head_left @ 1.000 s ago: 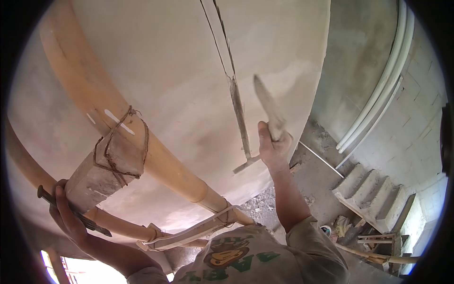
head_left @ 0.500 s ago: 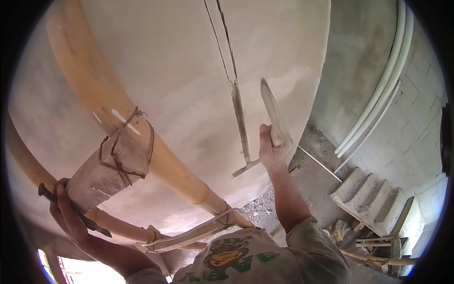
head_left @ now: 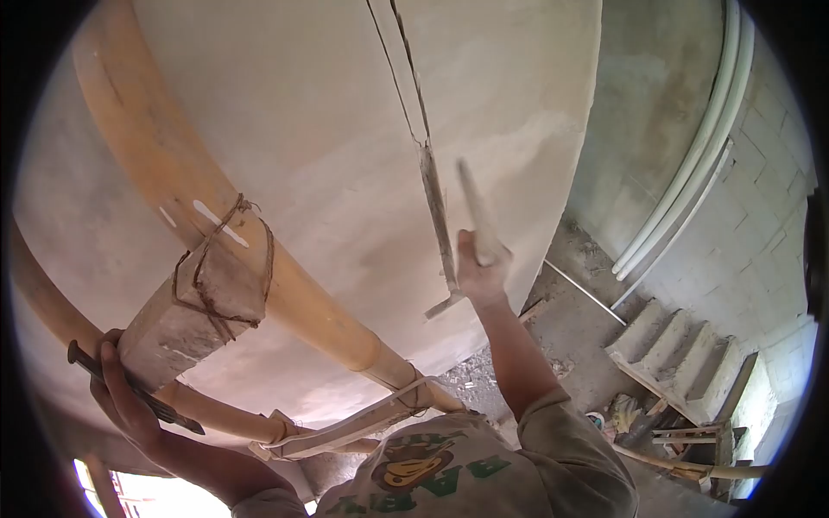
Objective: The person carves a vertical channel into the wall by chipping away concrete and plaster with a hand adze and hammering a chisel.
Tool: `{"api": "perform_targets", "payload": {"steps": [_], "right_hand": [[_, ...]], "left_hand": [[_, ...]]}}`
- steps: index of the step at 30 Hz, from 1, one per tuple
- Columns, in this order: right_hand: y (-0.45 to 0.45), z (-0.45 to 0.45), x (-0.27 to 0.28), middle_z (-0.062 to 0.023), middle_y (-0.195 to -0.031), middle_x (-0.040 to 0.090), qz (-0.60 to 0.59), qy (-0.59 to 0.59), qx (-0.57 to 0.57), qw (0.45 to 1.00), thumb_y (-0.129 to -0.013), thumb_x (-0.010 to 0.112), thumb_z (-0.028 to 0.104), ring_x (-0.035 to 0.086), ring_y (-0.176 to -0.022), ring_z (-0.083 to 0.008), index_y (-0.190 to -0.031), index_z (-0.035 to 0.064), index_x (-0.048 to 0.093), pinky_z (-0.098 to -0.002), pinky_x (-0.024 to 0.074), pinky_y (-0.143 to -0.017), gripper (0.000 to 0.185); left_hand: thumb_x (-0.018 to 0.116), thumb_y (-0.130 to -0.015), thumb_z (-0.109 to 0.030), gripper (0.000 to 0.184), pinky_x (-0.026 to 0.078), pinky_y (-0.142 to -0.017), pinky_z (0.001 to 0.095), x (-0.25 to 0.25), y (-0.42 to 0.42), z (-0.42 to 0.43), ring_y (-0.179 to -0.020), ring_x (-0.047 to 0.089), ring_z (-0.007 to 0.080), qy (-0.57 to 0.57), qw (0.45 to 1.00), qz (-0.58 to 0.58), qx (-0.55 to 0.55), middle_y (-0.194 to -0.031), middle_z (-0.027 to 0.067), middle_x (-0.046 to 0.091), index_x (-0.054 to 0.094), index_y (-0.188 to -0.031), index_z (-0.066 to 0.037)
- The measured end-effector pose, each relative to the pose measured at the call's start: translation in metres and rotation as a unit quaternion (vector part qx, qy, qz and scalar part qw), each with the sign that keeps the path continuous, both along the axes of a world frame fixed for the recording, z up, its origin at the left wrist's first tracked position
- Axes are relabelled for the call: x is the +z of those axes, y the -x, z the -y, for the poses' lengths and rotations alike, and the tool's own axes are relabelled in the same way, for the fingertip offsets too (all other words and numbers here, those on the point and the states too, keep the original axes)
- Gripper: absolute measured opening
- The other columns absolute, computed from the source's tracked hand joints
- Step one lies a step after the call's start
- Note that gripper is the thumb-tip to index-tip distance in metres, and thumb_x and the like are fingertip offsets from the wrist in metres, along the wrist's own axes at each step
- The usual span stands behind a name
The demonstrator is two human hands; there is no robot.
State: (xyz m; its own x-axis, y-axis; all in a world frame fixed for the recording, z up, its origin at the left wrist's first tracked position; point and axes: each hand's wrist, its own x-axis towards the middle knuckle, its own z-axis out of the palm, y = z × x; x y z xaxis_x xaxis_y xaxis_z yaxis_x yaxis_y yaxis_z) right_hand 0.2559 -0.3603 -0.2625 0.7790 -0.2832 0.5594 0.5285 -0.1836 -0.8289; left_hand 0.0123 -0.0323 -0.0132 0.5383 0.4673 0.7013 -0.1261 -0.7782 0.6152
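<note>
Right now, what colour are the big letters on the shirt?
The letters on the shirt are green, seen in the head view.

A pale plastered wall [head_left: 302, 112] spreads across 12 o'clock; at 2 o'clock white pipes [head_left: 744, 60] run beside a grey wall [head_left: 652, 95], blockwork [head_left: 773, 233] at 3. Rough steps [head_left: 678, 358] and dusty floor [head_left: 589, 345] lie toward 4 o'clock, glaring light [head_left: 177, 496] between 7 and 8

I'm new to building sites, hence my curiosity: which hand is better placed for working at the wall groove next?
Probably the right hand: it appears beside the groove, gripping a blurred long tool. The left hand, holding a chisel-like tool, looks farther away.
</note>
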Motion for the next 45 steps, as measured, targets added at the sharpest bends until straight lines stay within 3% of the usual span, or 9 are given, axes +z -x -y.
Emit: {"api": "perform_targets", "payload": {"steps": [4, 7, 11, 17, 21, 25, 33, 39, 45], "right_hand": [[-0.019, 0.006, -0.012, -0.0141, -0.061, 0.06, -0.197, 0.163, -0.007, 0.967, -0.084, 0.062, 0.014, 0.065, -0.056, -0.0205, -0.077, -0.0033, 0.059, -0.0342, 0.0486, -0.051, 0.019], [0.021, 0.016, 0.034, -0.0145, -0.061, 0.06, -0.229, 0.037, 0.047, 0.972, -0.085, 0.061, 0.014, 0.066, -0.058, -0.0205, -0.077, -0.0028, 0.059, -0.0343, 0.0488, -0.052, 0.019], [0.008, 0.001, -0.015, -0.0168, -0.056, 0.058, 0.011, -0.127, 0.072, 0.989, -0.087, 0.06, 0.02, 0.065, -0.055, -0.0264, -0.077, -0.0013, 0.06, -0.0365, 0.0494, -0.053, 0.023], [-0.014, -0.003, -0.025, -0.0251, -0.064, 0.059, -0.107, 0.099, -0.036, 0.989, -0.085, 0.062, 0.019, 0.062, -0.065, -0.043, -0.078, 0.0, 0.06, -0.0434, 0.0491, -0.056, 0.02], [0.004, -0.01, -0.029, -0.0253, -0.068, 0.062, -0.081, -0.147, 0.077, 0.983, -0.083, 0.063, 0.024, 0.063, -0.066, -0.043, -0.086, -0.0011, 0.064, -0.0458, 0.0496, -0.059, 0.026], [-0.021, -0.01, -0.04, -0.021, -0.064, 0.061, -0.264, 0.05, 0.041, 0.962, -0.083, 0.065, 0.017, 0.064, -0.06, -0.0314, -0.087, -0.0019, 0.064, -0.0379, 0.049, -0.055, 0.02], [0.004, -0.015, -0.041, -0.0229, -0.069, 0.063, -0.108, -0.062, 0.043, 0.991, -0.084, 0.063, 0.026, 0.064, -0.066, -0.0406, -0.085, -0.0027, 0.066, -0.0428, 0.0499, -0.06, 0.029], [-0.01, -0.016, -0.065, -0.0199, -0.061, 0.059, -0.222, 0.159, -0.044, 0.961, -0.085, 0.063, 0.022, 0.06, -0.056, -0.0368, -0.083, -0.0011, 0.062, -0.0383, 0.0474, -0.053, 0.023], [-0.002, -0.034, -0.031, -0.0231, -0.067, 0.062, -0.061, -0.05, 0.011, 0.997, -0.084, 0.063, 0.025, 0.063, -0.065, -0.0405, -0.085, 0.0003, 0.066, -0.0452, 0.049, -0.056, 0.025]], "left_hand": [[0.045, -0.096, -0.037, 0.043, 0.037, -0.077, 0.0295, 0.0, -0.008, 0.005, -0.082, 0.05, 0.016, 0.004, 0.999, 0.018, 0.031, -0.083, 0.0067, 0.056, 0.06, -0.095, 0.003], [0.045, -0.095, -0.036, 0.043, 0.037, -0.078, 0.0294, -0.003, 0.0, -0.005, -0.082, 0.05, 0.016, -0.016, 1.0, 0.003, 0.022, -0.083, 0.0066, 0.056, 0.061, -0.096, 0.004], [0.046, -0.095, -0.036, 0.043, 0.037, -0.08, 0.0296, -0.002, 0.001, -0.005, -0.083, 0.05, 0.0167, -0.002, 1.0, -0.001, 0.0, -0.083, 0.0064, 0.056, 0.061, -0.097, 0.004], [0.044, -0.096, -0.035, 0.042, 0.037, -0.081, 0.0296, -0.002, -0.009, -0.001, -0.085, 0.05, 0.017, -0.028, 0.999, 0.024, 0.024, -0.083, 0.0063, 0.056, 0.06, -0.095, 0.004], [0.043, -0.096, -0.035, 0.043, 0.038, -0.081, 0.0299, -0.001, 0.001, -0.005, -0.084, 0.05, 0.0171, -0.027, 0.999, -0.003, 0.018, -0.084, 0.0068, 0.056, 0.06, -0.095, 0.004], [0.042, -0.096, -0.036, 0.044, 0.039, -0.079, 0.0304, 0.001, -0.002, 0.001, -0.083, 0.051, 0.0172, -0.003, 1.0, -0.012, 0.005, -0.084, 0.0072, 0.056, 0.06, -0.096, 0.003], [0.04, -0.096, -0.037, 0.045, 0.039, -0.078, 0.0307, -0.004, 0.003, -0.009, -0.083, 0.051, 0.0176, -0.057, 0.998, -0.005, 0.013, -0.085, 0.0082, 0.057, 0.06, -0.098, 0.004], [0.04, -0.096, -0.034, 0.044, 0.038, -0.077, 0.0307, -0.004, 0.002, -0.001, -0.083, 0.05, 0.0177, -0.109, 0.994, 0.001, 0.016, -0.086, 0.0087, 0.057, 0.06, -0.099, 0.005], [0.04, -0.096, -0.031, 0.042, 0.037, -0.076, 0.0302, -0.002, 0.0, 0.004, -0.081, 0.049, 0.0174, -0.059, 0.998, 0.0, -0.019, -0.085, 0.0089, 0.057, 0.059, -0.098, 0.005]]}}
